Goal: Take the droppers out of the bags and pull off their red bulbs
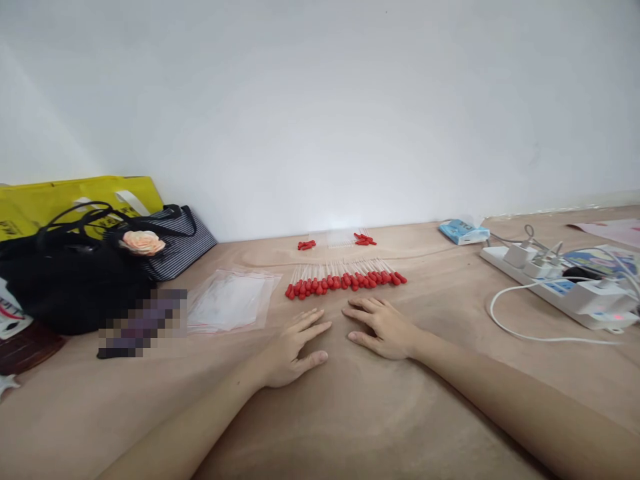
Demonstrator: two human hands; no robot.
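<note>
My left hand (300, 350) lies on the table with its fingers apart and nothing in it. Opposite it, my right hand (383, 327) also rests open and holds nothing. Just beyond both sets of fingertips is a row of droppers (345, 277), with red bulbs facing me and thin pale stems pointing to the wall. Farther back lie two small groups of red bulbs, one on the left (307, 245) and one on the right (365, 239), with a clear bag or sheet (340, 237) between them. A stack of clear plastic zip bags (230, 300) lies left of the row.
A black bag with a flower (95, 273), a striped bag (183, 243) and a yellow bag (90, 190) crowd the left. At right are a blue tissue pack (463, 231) and a white power strip (555, 290) with plugs and a looping cable. A wall stands behind.
</note>
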